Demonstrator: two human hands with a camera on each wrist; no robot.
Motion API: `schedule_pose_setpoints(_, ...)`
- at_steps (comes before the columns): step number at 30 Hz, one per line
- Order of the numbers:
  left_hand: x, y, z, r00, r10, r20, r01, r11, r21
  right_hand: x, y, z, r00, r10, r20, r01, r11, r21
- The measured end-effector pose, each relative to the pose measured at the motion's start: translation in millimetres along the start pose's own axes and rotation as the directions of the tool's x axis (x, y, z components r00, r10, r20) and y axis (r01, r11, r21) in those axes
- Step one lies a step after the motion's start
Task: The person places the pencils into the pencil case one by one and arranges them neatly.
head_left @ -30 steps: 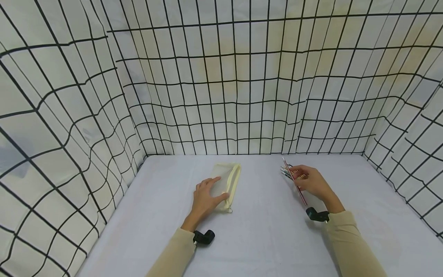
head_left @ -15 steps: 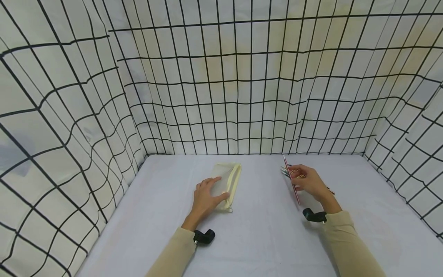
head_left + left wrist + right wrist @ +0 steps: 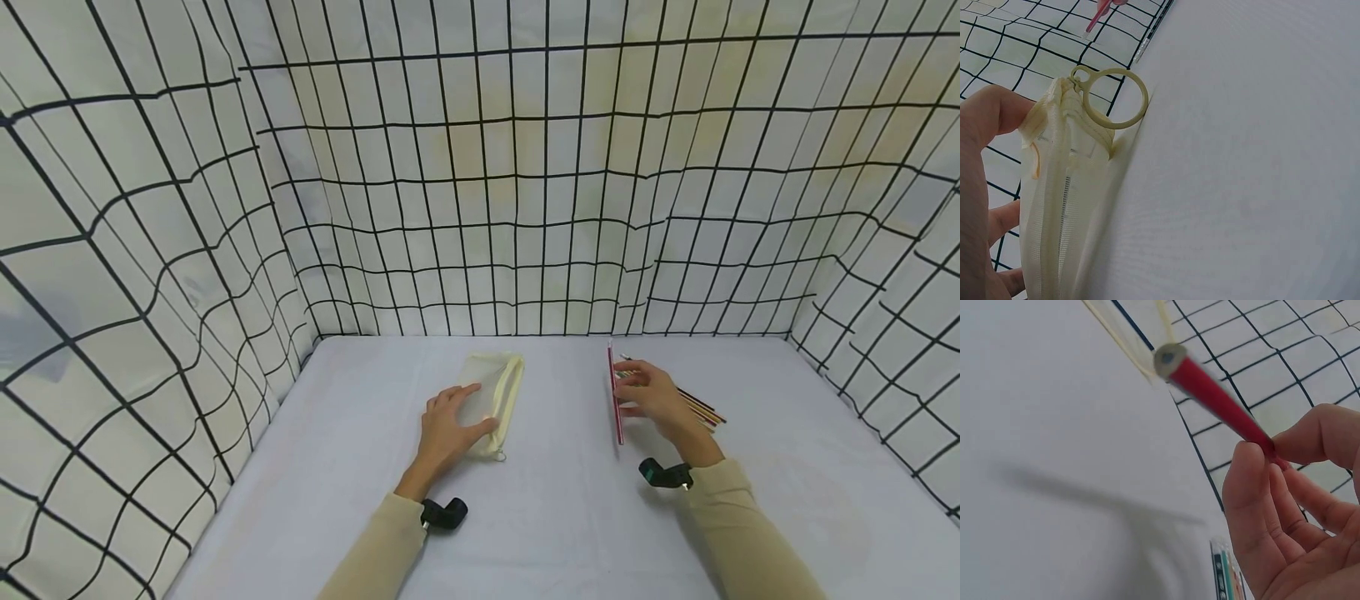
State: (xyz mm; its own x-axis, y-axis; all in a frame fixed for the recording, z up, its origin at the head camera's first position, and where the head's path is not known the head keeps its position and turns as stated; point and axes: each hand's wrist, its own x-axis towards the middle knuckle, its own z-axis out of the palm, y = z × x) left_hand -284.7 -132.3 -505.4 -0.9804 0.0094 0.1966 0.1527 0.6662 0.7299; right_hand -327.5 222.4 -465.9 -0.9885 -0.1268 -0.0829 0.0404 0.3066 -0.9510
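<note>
A pale yellow, see-through zip pouch lies left of centre, its zipper side facing right. My left hand grips it, with the thumb at the zipper side and the fingers spread over the far part. In the left wrist view a pull ring hangs at the pouch's near end. My right hand pinches a red pencil between thumb and fingertips; its flat, unsharpened end points at the right wrist camera, over its shadow. Several other pencils lie together under and behind the right hand, partly hidden by it.
A white cloth covers the table. Black grid netting over white sheeting stands at the back and both sides. Each wrist wears a small black camera, one on the left and one on the right.
My right hand has moved left with the red pencil, which has swung from slanted to nearly straight up and down in the head view. More of the other pencils shows. The left hand stays put.
</note>
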Motion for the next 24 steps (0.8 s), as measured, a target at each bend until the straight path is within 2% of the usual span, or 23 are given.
schedule_pose_setpoints(11, 0.5, -0.1, 0.1, 1.000, -0.005, 0.004, 0.005, 1.000, 0.013, -1, -5, 38, 0.998, 0.049, 0.033, -0.052, 0.994, 0.092)
schedule_pose_setpoints(24, -0.2, -1.6, 0.2, 1.000, 0.001, -0.003, -0.001, 1.000, 0.005, 19, -7, 89, 0.981, 0.178, 0.078, -0.182, 0.982, 0.055)
